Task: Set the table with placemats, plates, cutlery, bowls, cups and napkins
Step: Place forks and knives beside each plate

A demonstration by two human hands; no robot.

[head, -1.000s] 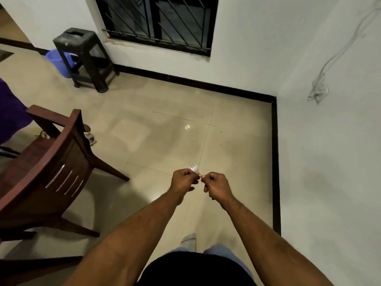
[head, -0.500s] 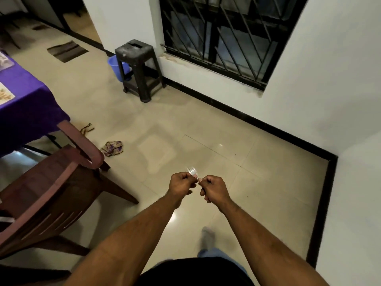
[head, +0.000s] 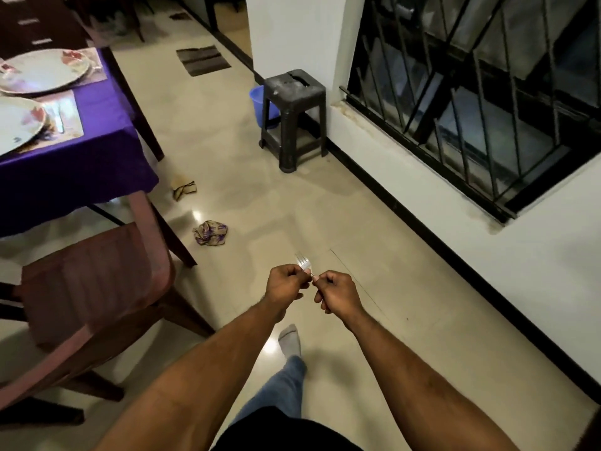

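Observation:
A small metal fork is held out in front of me over the floor, tines up and away. My left hand pinches it just below the tines, and my right hand grips the handle end, which is hidden in the fist. At the far left stands a table with a purple cloth. On it lie two placemats, each with a floral plate, the second plate farther back. A piece of cutlery rests beside the near plate.
A dark wooden chair stands at the left near the table. Two crumpled wrappers lie on the tiled floor. A black plastic stool and a blue bucket stand by the wall under a barred window.
The view has swung left, from a bare corner to the table with its plates. Both hands have kept the same hold on the fork.

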